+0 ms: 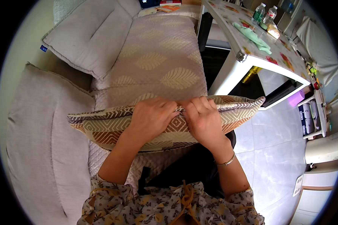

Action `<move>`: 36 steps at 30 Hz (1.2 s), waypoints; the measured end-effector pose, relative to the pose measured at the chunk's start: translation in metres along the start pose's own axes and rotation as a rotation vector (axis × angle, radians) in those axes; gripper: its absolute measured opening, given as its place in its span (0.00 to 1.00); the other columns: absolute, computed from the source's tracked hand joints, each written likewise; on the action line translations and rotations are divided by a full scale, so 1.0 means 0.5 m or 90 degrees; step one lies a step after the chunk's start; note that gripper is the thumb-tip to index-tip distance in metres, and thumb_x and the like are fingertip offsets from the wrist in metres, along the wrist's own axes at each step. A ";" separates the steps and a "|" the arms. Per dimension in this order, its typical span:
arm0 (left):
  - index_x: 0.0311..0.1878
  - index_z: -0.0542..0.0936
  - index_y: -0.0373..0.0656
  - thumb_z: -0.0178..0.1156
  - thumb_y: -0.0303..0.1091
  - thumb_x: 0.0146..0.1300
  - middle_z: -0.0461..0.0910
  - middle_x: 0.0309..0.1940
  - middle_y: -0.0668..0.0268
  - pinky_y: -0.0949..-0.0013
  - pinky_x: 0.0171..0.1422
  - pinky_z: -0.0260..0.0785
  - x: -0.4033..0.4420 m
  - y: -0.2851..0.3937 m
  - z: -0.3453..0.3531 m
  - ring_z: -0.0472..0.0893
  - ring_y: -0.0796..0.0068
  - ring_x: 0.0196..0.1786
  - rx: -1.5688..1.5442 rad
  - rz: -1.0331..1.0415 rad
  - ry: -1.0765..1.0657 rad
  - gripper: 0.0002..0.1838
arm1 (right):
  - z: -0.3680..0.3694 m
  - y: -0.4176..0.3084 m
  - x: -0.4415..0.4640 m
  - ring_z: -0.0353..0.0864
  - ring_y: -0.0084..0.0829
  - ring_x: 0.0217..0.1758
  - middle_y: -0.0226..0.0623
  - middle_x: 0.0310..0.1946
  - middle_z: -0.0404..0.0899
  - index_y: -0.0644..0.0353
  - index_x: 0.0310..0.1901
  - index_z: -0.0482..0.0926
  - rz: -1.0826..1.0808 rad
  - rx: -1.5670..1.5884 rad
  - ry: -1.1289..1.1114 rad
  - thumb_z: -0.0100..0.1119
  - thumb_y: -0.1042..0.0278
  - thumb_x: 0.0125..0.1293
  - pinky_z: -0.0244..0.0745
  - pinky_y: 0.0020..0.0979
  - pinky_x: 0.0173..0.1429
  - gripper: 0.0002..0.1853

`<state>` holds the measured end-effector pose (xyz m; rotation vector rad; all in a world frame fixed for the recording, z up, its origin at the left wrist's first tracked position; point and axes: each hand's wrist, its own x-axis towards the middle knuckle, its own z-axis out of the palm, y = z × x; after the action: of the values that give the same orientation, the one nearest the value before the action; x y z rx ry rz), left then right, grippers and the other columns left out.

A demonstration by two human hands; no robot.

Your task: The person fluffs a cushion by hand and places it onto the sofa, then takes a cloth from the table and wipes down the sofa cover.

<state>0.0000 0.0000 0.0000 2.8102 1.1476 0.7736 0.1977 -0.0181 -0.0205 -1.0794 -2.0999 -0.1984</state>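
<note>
A patterned cushion in brown, cream and orange stands on edge across my lap, its long seam facing up. My left hand is closed on the seam just left of the middle. Close beside it, my right hand pinches the same edge, the fingertips of both hands almost meeting. A bracelet circles my right wrist. Whether a zipper lies under the fingertips, I cannot tell.
The sofa seat has a leaf-patterned cover, with grey back cushions on the left. At the right stands a table bearing bottles and a green cloth. Tiled floor lies below, near a low shelf.
</note>
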 end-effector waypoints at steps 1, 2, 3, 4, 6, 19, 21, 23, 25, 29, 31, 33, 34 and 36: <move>0.39 0.78 0.43 0.67 0.34 0.59 0.79 0.31 0.59 0.57 0.33 0.69 0.003 0.001 0.000 0.79 0.55 0.32 -0.004 0.013 0.047 0.09 | 0.001 -0.002 0.005 0.79 0.39 0.41 0.35 0.34 0.78 0.60 0.43 0.79 -0.007 0.011 0.019 0.65 0.71 0.58 0.73 0.36 0.46 0.11; 0.37 0.77 0.42 0.66 0.34 0.59 0.78 0.29 0.59 0.56 0.32 0.69 0.006 0.000 0.001 0.79 0.56 0.31 -0.007 0.026 0.094 0.09 | 0.003 -0.001 0.008 0.79 0.39 0.40 0.36 0.33 0.78 0.60 0.40 0.78 -0.015 0.023 0.038 0.65 0.69 0.59 0.73 0.37 0.45 0.09; 0.37 0.77 0.42 0.66 0.34 0.59 0.78 0.29 0.59 0.56 0.32 0.69 -0.003 0.012 -0.011 0.79 0.56 0.31 -0.006 0.025 0.082 0.09 | -0.002 -0.016 0.003 0.79 0.39 0.40 0.36 0.33 0.78 0.60 0.40 0.78 -0.007 0.031 0.038 0.65 0.69 0.59 0.73 0.37 0.45 0.09; 0.37 0.77 0.42 0.66 0.33 0.60 0.78 0.29 0.60 0.57 0.32 0.69 -0.003 0.021 -0.003 0.78 0.56 0.31 -0.006 0.019 0.100 0.08 | -0.008 -0.012 -0.001 0.79 0.39 0.39 0.37 0.33 0.78 0.60 0.38 0.78 -0.001 0.036 0.021 0.65 0.69 0.60 0.73 0.37 0.44 0.08; 0.37 0.77 0.42 0.66 0.33 0.60 0.78 0.29 0.60 0.57 0.32 0.69 0.001 0.012 0.004 0.78 0.56 0.30 0.013 0.025 0.127 0.08 | -0.001 -0.002 0.007 0.79 0.39 0.39 0.37 0.32 0.78 0.60 0.36 0.78 -0.005 0.039 0.025 0.65 0.69 0.61 0.73 0.38 0.43 0.07; 0.31 0.76 0.44 0.68 0.41 0.59 0.75 0.25 0.63 0.58 0.31 0.68 -0.012 0.010 -0.019 0.77 0.59 0.28 0.048 -0.014 0.122 0.13 | -0.007 0.000 0.004 0.77 0.38 0.37 0.35 0.28 0.76 0.58 0.33 0.78 0.000 0.033 0.035 0.66 0.66 0.61 0.70 0.37 0.42 0.07; 0.33 0.77 0.43 0.69 0.40 0.58 0.75 0.26 0.61 0.57 0.31 0.67 -0.018 0.008 -0.010 0.77 0.56 0.29 0.032 -0.019 0.093 0.12 | 0.001 -0.001 -0.002 0.76 0.38 0.37 0.35 0.28 0.76 0.58 0.33 0.79 0.007 0.041 0.033 0.66 0.66 0.61 0.69 0.36 0.42 0.07; 0.33 0.77 0.43 0.69 0.41 0.58 0.75 0.26 0.60 0.57 0.30 0.67 -0.017 0.010 -0.006 0.77 0.55 0.29 0.035 -0.022 0.108 0.13 | 0.007 0.003 -0.003 0.76 0.37 0.37 0.34 0.29 0.76 0.58 0.32 0.79 0.007 0.039 0.040 0.67 0.65 0.60 0.69 0.37 0.43 0.08; 0.31 0.76 0.44 0.69 0.44 0.58 0.75 0.25 0.62 0.58 0.30 0.68 -0.019 0.004 -0.014 0.77 0.57 0.28 0.047 -0.020 0.111 0.15 | -0.001 0.003 -0.001 0.76 0.38 0.37 0.35 0.29 0.76 0.58 0.33 0.79 0.002 0.037 0.033 0.67 0.65 0.60 0.70 0.37 0.43 0.08; 0.28 0.75 0.44 0.69 0.47 0.58 0.74 0.24 0.64 0.58 0.29 0.67 -0.025 0.001 -0.036 0.77 0.60 0.27 0.079 -0.039 0.145 0.18 | -0.003 0.006 -0.007 0.76 0.41 0.38 0.38 0.32 0.77 0.60 0.36 0.79 0.001 0.079 0.054 0.66 0.66 0.61 0.70 0.41 0.43 0.08; 0.27 0.75 0.44 0.69 0.48 0.58 0.74 0.24 0.64 0.58 0.29 0.67 -0.026 0.000 -0.029 0.77 0.60 0.27 0.090 -0.036 0.138 0.18 | 0.000 0.008 -0.011 0.76 0.42 0.37 0.39 0.32 0.77 0.60 0.36 0.79 0.002 0.080 0.052 0.66 0.67 0.61 0.71 0.41 0.42 0.08; 0.27 0.75 0.45 0.68 0.49 0.58 0.74 0.24 0.64 0.58 0.28 0.67 -0.027 -0.002 -0.023 0.77 0.60 0.28 0.101 -0.033 0.132 0.19 | 0.004 0.009 -0.013 0.76 0.43 0.37 0.39 0.33 0.78 0.61 0.36 0.79 0.003 0.080 0.049 0.66 0.67 0.61 0.71 0.42 0.42 0.08; 0.26 0.75 0.45 0.68 0.50 0.57 0.74 0.24 0.64 0.58 0.28 0.67 -0.026 -0.003 -0.021 0.77 0.60 0.27 0.086 -0.029 0.124 0.19 | 0.007 0.011 -0.014 0.76 0.44 0.36 0.40 0.32 0.78 0.61 0.36 0.79 0.012 0.081 0.037 0.66 0.67 0.61 0.72 0.42 0.41 0.08; 0.26 0.75 0.45 0.68 0.50 0.57 0.74 0.24 0.64 0.58 0.28 0.66 -0.028 -0.006 -0.025 0.76 0.60 0.27 0.079 -0.025 0.123 0.20 | 0.009 0.011 -0.012 0.77 0.45 0.36 0.40 0.32 0.78 0.61 0.36 0.79 0.012 0.083 0.030 0.66 0.67 0.61 0.72 0.42 0.41 0.08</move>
<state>-0.0160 -0.0094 0.0043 2.8527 1.3175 1.0255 0.2014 -0.0164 -0.0287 -1.0064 -2.0304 -0.0760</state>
